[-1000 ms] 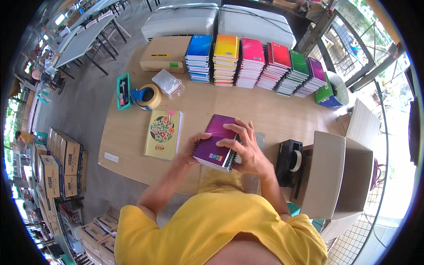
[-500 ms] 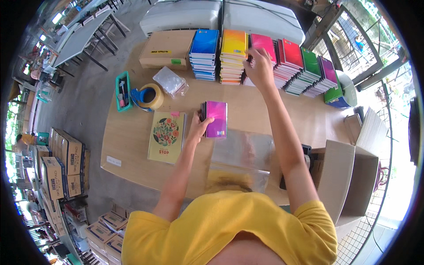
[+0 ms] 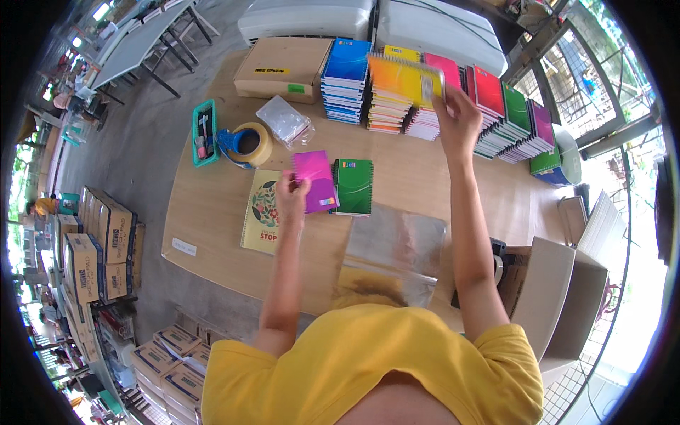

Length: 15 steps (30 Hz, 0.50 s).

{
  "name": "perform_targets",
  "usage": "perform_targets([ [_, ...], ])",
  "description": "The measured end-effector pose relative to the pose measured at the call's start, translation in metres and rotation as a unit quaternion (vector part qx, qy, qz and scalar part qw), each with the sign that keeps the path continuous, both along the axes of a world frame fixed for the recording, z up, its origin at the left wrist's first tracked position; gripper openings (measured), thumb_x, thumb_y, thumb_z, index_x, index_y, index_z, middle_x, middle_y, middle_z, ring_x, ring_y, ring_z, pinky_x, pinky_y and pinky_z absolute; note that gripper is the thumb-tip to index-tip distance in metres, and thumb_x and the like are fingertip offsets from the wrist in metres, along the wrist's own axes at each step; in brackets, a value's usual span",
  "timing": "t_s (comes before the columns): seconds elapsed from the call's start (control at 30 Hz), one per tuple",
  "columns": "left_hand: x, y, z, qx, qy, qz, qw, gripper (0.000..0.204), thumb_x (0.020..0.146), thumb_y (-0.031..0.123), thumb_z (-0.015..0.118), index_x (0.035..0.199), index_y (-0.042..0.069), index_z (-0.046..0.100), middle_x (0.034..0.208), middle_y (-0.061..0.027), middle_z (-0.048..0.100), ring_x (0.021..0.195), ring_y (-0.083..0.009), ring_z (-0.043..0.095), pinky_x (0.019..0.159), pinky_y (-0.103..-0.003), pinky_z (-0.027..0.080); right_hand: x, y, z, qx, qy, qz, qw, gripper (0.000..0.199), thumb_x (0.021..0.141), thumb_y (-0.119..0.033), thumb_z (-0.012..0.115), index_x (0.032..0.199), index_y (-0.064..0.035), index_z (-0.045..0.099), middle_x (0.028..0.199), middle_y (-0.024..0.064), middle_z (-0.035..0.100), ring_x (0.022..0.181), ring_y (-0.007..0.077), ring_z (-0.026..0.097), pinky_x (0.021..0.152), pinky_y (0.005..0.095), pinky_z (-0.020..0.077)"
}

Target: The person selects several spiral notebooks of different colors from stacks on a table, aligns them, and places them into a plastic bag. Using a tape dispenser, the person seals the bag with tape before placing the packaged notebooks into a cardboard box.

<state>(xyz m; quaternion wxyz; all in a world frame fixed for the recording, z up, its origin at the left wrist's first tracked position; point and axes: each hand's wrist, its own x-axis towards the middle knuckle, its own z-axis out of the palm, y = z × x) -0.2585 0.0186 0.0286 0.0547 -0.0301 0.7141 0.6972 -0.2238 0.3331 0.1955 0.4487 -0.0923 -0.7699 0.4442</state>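
Since half a second ago, my left hand [image 3: 292, 193] has lowered the purple notebook [image 3: 315, 180] beside the green notebook [image 3: 353, 186] on the table [image 3: 205, 212]; my right hand [image 3: 457, 117] now pinches an orange notebook [image 3: 404, 79], lifted above the stacks [image 3: 386, 106]. That loose pinch could let it slip and topple them.
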Motion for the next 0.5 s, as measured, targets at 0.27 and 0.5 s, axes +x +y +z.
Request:
perform_targets([
  [0.27, 0.010, -0.072, 0.034, 0.200, -0.085, 0.080, 0.973, 0.038, 0.089, 0.012, 0.070, 0.118, -0.004, 0.050, 0.103, -0.0131, 0.064, 0.089, -0.0190, 0.067, 0.070, -0.029, 0.057, 0.087, -0.108, -0.105, 0.092, -0.043, -0.004, 0.995, 0.025, 0.075, 0.008, 0.067, 0.096, -0.0043, 0.074, 0.106, 0.0115, 0.069, 0.102, 0.0278, 0.066, 0.087, 0.0354, 0.0542],
  [0.5, 0.028, -0.056, 0.042, 0.203, -0.067, 0.017, 0.977, 0.035, 0.089, 0.012, 0.070, 0.117, 0.001, 0.053, 0.103, -0.0105, 0.064, 0.093, -0.0162, 0.063, 0.080, -0.030, 0.053, 0.101, -0.128, -0.155, 0.263, -0.169, 0.056, 0.948, 0.045, 0.078, -0.018, 0.077, 0.120, -0.0093, 0.066, 0.122, 0.0128, 0.061, 0.105, 0.0301, 0.063, 0.081, 0.0407, 0.0538],
])
